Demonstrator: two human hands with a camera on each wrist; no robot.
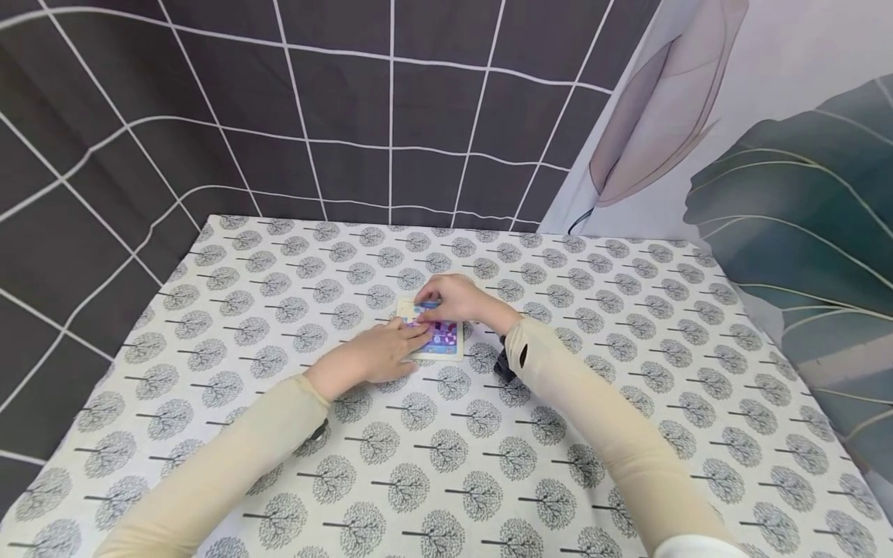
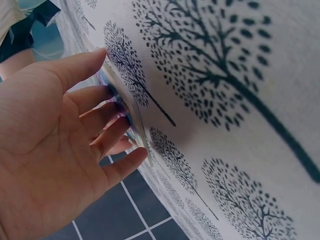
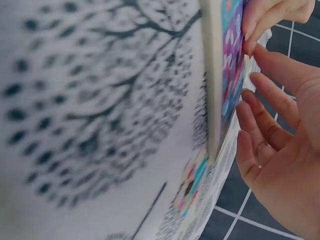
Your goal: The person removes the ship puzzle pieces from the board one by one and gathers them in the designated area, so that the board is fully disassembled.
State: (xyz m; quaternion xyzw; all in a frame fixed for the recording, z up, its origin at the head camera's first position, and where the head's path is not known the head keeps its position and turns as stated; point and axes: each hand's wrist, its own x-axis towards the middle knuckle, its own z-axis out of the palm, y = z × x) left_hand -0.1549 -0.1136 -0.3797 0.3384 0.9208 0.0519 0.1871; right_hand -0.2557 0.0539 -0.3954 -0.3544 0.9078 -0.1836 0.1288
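A flat square puzzle board point(image 1: 441, 357) with a pale rim and a purple-and-blue picture lies on the cloth; its edge stands out in the right wrist view point(image 3: 214, 85). My left hand point(image 1: 377, 353) rests its fingertips on the board's left side, fingers fairly straight, with the palm visible in the left wrist view point(image 2: 65, 130). Over the board's upper part, my right hand point(image 1: 456, 298) pinches what looks like a small pale-edged puzzle piece point(image 3: 247, 64) between thumb and forefinger. The fingers largely hide this piece. Its other fingers point(image 3: 260, 125) are loosely bent.
A tree-patterned cloth point(image 1: 446, 449) covers the table. Beyond the board, a small striped colourful piece point(image 3: 190, 187) lies on the cloth. A dark curtain with white grid lines point(image 1: 349, 101) hangs at the back, and a leaf-patterned curtain point(image 1: 802, 217) at the right.
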